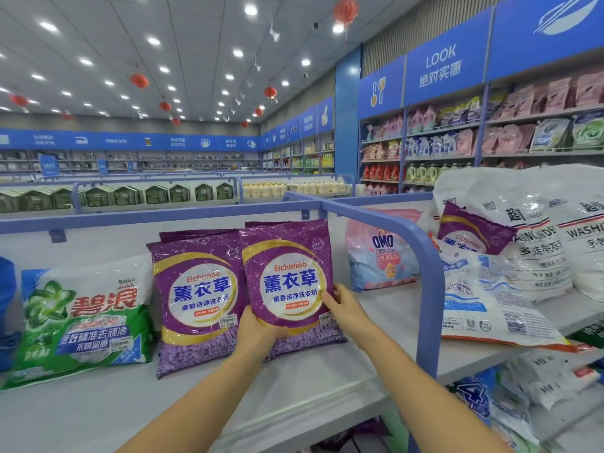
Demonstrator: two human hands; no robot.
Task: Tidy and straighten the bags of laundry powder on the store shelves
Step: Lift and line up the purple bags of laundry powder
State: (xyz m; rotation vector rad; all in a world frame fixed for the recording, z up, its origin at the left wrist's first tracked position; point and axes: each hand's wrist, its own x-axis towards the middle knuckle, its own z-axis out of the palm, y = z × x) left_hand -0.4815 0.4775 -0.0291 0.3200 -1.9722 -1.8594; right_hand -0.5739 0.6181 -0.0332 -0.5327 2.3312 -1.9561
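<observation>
Squaring right purple bag (287, 276), leaning upright on shelf (294, 387) | left hand (258, 328) grips its lower-left corner, right hand (343, 305) pinches its right edge | seat base flat, match tops with touching left purple bag (196, 289), avoid overlap, label forward

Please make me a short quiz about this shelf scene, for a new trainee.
1. True or false: the left hand and the right hand hold the same purple bag.
2. Which bag stands just left of the unheld purple bag? A green bag, B pink, C yellow.
3. Fill in: right of the blue rail, a third purple bag lies among ___ bags.
Key: 1 true; 2 A; 3 white bags.
</observation>
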